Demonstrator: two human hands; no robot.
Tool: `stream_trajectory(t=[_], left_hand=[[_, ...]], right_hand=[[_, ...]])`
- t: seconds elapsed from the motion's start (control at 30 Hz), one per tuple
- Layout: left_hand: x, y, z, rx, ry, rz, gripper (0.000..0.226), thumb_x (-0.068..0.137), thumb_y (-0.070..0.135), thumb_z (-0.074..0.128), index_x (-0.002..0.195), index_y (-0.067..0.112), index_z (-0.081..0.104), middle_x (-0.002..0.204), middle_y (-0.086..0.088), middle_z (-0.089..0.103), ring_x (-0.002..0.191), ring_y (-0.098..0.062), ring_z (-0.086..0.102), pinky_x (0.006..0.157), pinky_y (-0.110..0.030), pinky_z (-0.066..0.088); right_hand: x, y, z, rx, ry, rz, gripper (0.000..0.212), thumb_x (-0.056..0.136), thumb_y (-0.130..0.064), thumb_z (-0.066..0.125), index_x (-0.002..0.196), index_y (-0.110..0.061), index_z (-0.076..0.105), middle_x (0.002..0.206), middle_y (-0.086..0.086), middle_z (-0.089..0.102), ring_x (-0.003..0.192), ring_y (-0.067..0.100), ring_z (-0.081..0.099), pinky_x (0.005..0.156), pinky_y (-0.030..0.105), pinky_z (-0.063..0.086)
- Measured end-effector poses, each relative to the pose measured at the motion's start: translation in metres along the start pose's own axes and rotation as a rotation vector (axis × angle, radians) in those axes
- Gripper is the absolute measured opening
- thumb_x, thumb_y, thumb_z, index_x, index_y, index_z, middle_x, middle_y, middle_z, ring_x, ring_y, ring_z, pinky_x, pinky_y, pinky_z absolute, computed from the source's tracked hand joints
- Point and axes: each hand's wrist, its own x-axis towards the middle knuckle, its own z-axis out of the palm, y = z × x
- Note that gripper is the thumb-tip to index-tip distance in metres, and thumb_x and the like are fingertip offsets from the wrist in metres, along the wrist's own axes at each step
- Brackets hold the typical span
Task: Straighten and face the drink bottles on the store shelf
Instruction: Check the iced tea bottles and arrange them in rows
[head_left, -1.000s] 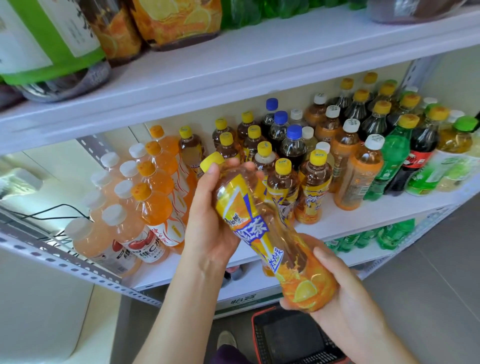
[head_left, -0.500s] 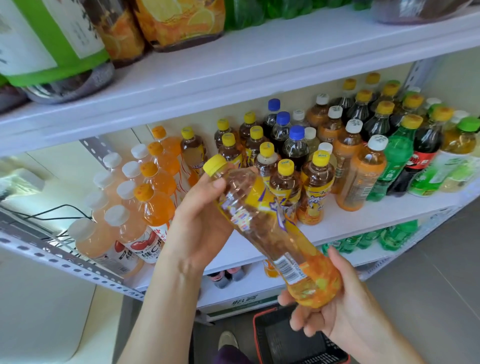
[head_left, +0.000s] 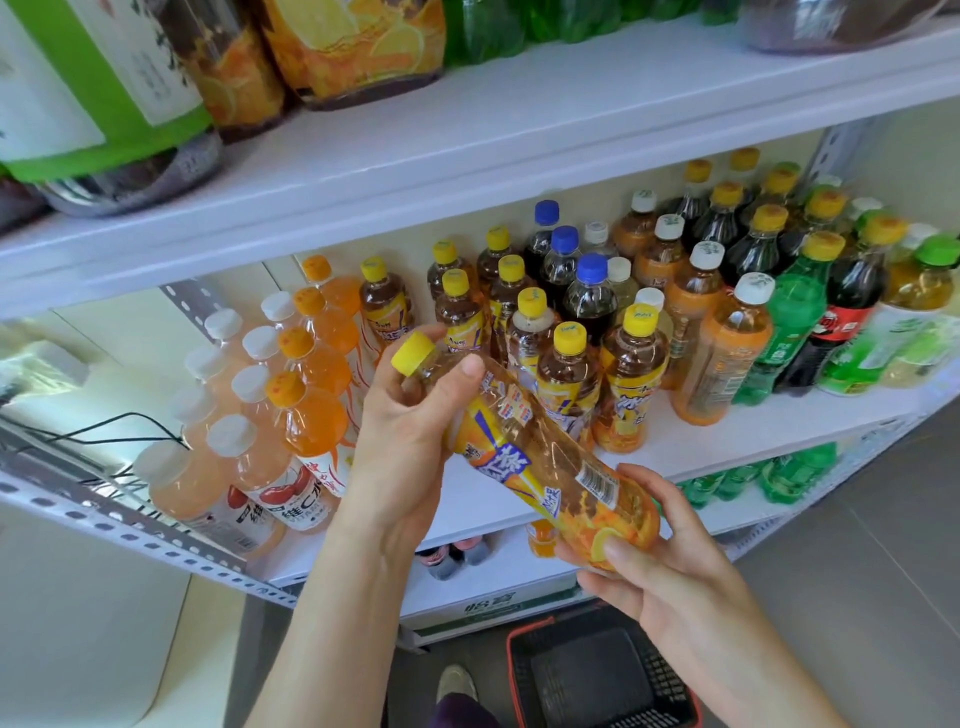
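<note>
While both hands (head_left: 410, 441) grip a tilted tea bottle (head_left: 540, 462) (fingers wrapped), shelf bottles (head_left: 631, 384) crowd behind

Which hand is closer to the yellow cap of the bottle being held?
Left. The left hand wraps the neck of the tea bottle right below its yellow cap; the right hand cups the base, at the far end.

Tilted tea bottle (head_left: 524, 457) between both hands (head_left: 410, 441).
</note>
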Motion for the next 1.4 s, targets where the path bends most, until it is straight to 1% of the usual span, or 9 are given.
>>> stream_trajectory(t=[0.23,0.43,0.57,0.7,0.83,0.97,1.07,1.27,1.4], left_hand=[[0.005,0.008,-0.017,0.034,-0.048,-0.119,0.030,0.083,0.039,0.064,0.107,0.021,0.066,0.111,-0.007,0.069,0.103,-0.025,0.060,0.094,-0.048,0.044],[0.007,0.017,-0.023,0.210,-0.015,0.062,0.027,0.087,0.031,0.068,0.101,0.008,0.071,0.099,-0.014,0.071,0.090,-0.024,0.064,0.082,-0.037,0.051],[0.009,0.024,-0.021,0.354,0.075,0.174,0.028,0.079,0.036,0.069,0.086,0.009,0.069,0.073,-0.004,0.071,0.067,-0.015,0.065,0.062,-0.026,0.053],[0.015,0.030,-0.027,0.551,0.181,0.204,0.024,0.083,0.039,0.073,0.071,0.020,0.065,0.065,-0.002,0.063,0.059,-0.012,0.056,0.055,-0.025,0.045],[0.019,0.045,-0.033,0.660,0.013,0.250,0.015,0.096,0.029,0.061,0.088,0.021,0.071,0.071,0.010,0.065,0.062,-0.002,0.057,0.059,-0.014,0.043],[0.018,0.058,-0.047,0.861,-0.177,0.224,0.019,0.098,0.036,0.050,0.112,0.029,0.061,0.073,0.023,0.061,0.064,0.007,0.053,0.060,-0.005,0.040],[0.019,0.065,-0.057,1.005,-0.207,0.221,0.027,0.095,0.049,0.048,0.110,0.028,0.056,0.083,0.008,0.061,0.074,-0.003,0.053,0.067,-0.018,0.044],[0.023,0.061,-0.059,1.018,-0.072,0.302,0.030,0.088,0.053,0.051,0.090,0.024,0.057,0.078,0.005,0.068,0.074,-0.021,0.062,0.065,-0.040,0.050],[0.030,0.058,-0.057,1.039,0.088,0.393,0.022,0.085,0.047,0.055,0.082,0.025,0.058,0.068,0.007,0.063,0.067,-0.007,0.061,0.060,-0.025,0.048]], right_hand=[[0.002,-0.003,-0.001,-0.008,-0.011,0.033,0.054,0.077,-0.005,0.062,0.128,-0.021,0.054,0.112,0.030,0.066,0.097,0.052,0.065,0.063,0.033,0.059],[0.005,-0.001,-0.003,0.039,-0.074,0.078,0.053,0.079,-0.005,0.063,0.127,-0.027,0.057,0.120,0.026,0.065,0.105,0.051,0.063,0.067,0.035,0.060],[0.010,0.003,-0.003,-0.060,-0.087,0.030,0.078,0.070,0.001,0.080,0.129,-0.042,0.054,0.118,0.018,0.067,0.107,0.044,0.065,0.070,0.033,0.058],[0.016,0.003,0.000,-0.086,-0.012,0.010,0.064,0.072,-0.018,0.081,0.128,-0.038,0.056,0.096,0.020,0.069,0.074,0.033,0.069,0.056,0.030,0.056],[0.023,0.004,0.005,-0.147,0.054,0.048,0.046,0.078,-0.052,0.071,0.112,-0.022,0.066,0.095,0.025,0.067,0.049,0.024,0.054,0.041,0.028,0.043],[0.034,0.008,0.013,-0.117,0.137,0.178,0.050,0.076,-0.057,0.053,0.066,-0.011,0.068,0.064,0.026,0.060,0.034,0.020,0.043,0.034,0.020,0.031],[0.039,0.006,0.017,-0.053,0.154,0.275,0.048,0.067,-0.057,0.059,0.077,-0.009,0.063,0.054,0.016,0.049,0.030,0.016,0.036,0.033,0.015,0.024],[0.050,0.011,0.026,-0.179,0.137,0.258,0.047,0.067,-0.052,0.062,0.098,-0.017,0.072,0.084,0.008,0.073,0.068,0.020,0.062,0.046,0.030,0.047],[0.054,0.013,0.029,-0.297,0.039,0.100,0.044,0.065,-0.043,0.074,0.102,-0.019,0.077,0.103,0.008,0.075,0.093,0.017,0.068,0.070,0.029,0.056]])
